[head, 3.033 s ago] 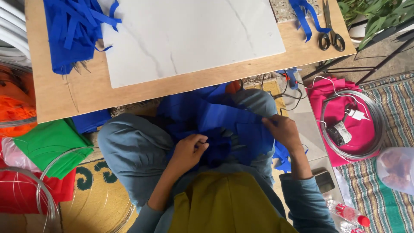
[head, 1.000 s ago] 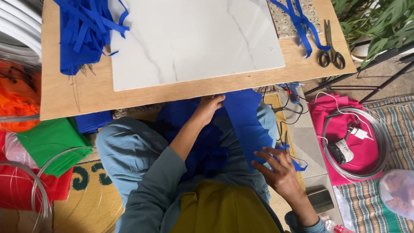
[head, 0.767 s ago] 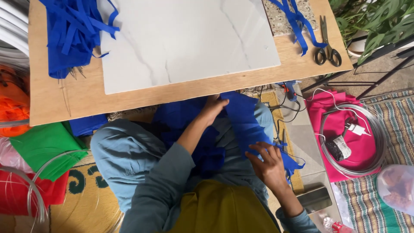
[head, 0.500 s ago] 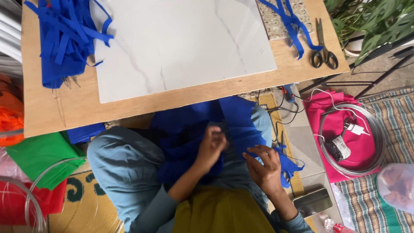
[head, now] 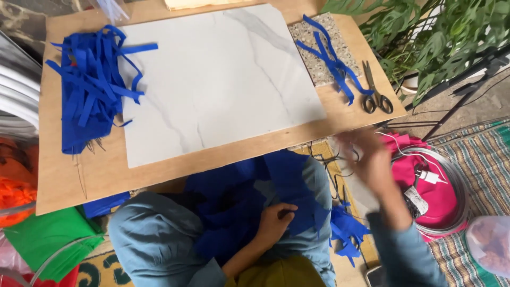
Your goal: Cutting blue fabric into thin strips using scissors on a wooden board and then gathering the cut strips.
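Blue fabric (head: 241,204) lies bunched on my lap, below the front edge of the wooden board (head: 95,178). My left hand (head: 276,222) rests on it with the fingers curled into the cloth. My right hand (head: 366,159) is raised beside the board's right front corner and is blurred by motion; I cannot tell whether it holds anything. Black-handled scissors (head: 376,91) lie on the board just above that hand. Next to them, a few blue strips (head: 329,58) lie on a speckled stone tile (head: 319,48).
A white marble slab (head: 218,79) covers the middle of the board, with a heap of cut blue strips (head: 87,90) to its left. Green cloth (head: 45,239) and orange material (head: 16,194) lie at left. A pink bundle with coiled wire (head: 441,186) and plants (head: 425,32) are at right.
My right hand has left the fabric on my lap and swung up and right toward the board's corner. My left hand has drawn back down onto the cloth.
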